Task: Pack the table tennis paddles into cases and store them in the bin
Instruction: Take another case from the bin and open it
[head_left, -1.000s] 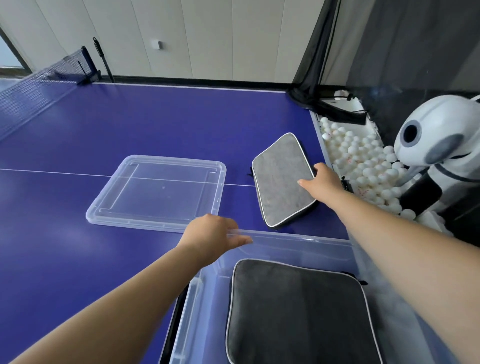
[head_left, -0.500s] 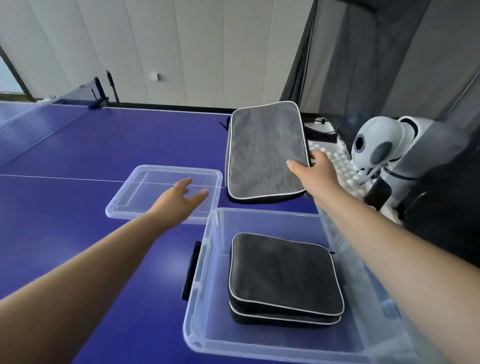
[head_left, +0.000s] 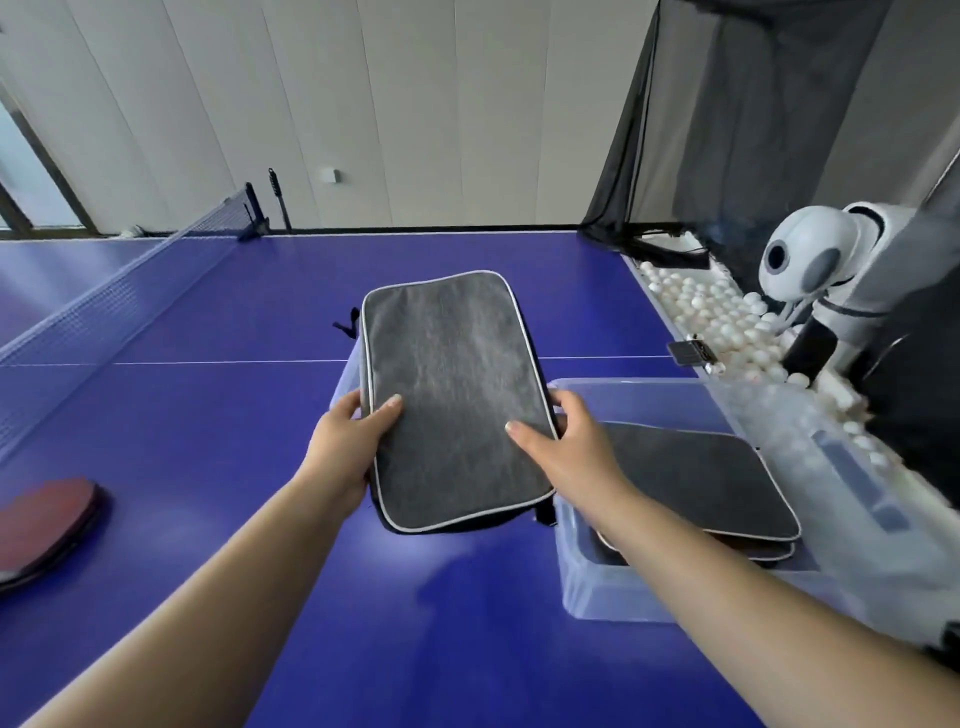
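Observation:
I hold a grey paddle case (head_left: 457, 384) with white piping above the blue table, between both hands. My left hand (head_left: 350, 441) grips its left edge, thumb on top. My right hand (head_left: 563, 441) grips its right edge. To the right stands a clear plastic bin (head_left: 592, 587) with dark grey cases (head_left: 696, 483) stacked inside. A red paddle (head_left: 44, 525) lies on the table at the far left. The clear bin lid (head_left: 347, 382) is mostly hidden behind the held case.
The blue table tennis table (head_left: 218, 415) has its net (head_left: 104, 301) at the left. A white ball-feeding robot (head_left: 815, 265) and a trough of several white balls (head_left: 727, 317) sit beyond the right edge, backed by black netting (head_left: 727, 130).
My right hand lifted the grey case off the table and brought it toward me. My left hand left the bin rim and took the case's left edge. The view shifted left, revealing the red paddle.

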